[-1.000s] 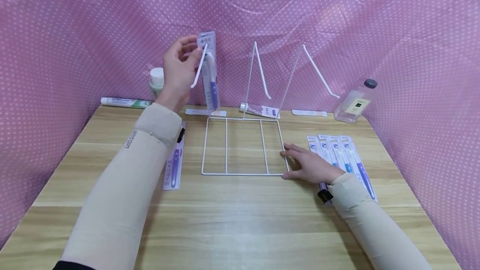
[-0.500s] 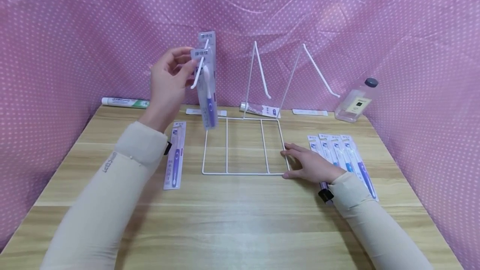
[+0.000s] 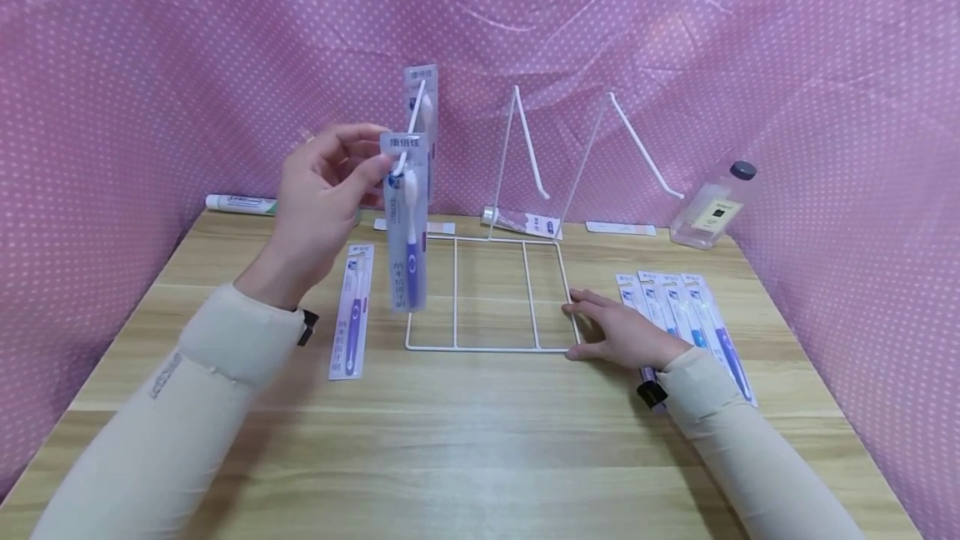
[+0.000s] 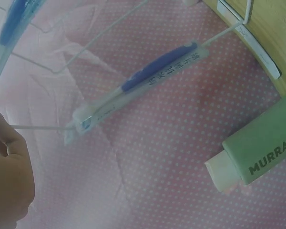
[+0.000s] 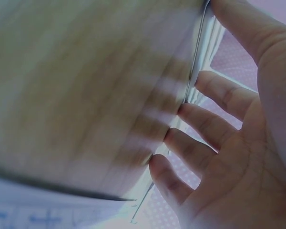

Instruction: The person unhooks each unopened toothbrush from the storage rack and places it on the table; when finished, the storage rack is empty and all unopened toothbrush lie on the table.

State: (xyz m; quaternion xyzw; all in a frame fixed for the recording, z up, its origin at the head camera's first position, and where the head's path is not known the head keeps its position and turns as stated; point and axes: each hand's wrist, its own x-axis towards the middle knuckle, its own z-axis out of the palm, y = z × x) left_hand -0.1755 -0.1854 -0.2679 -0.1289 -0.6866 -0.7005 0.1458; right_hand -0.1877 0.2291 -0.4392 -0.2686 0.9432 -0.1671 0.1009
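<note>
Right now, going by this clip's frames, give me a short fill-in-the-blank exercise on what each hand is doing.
1. The left hand pinches a packaged ____ at its top edge.
2. The right hand rests on the table against the white wire ____.
3. Another pack hangs from the rack's ____ hook.

Missing words: toothbrush; rack; left

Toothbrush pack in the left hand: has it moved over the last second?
Yes. The toothbrush pack has slid down and forward along the left hook, away from the pack hanging behind.

Glossy plastic toothbrush pack [image 3: 406, 223], white wire rack [image 3: 491, 294], matt wood-grain table [image 3: 480, 440]
</note>
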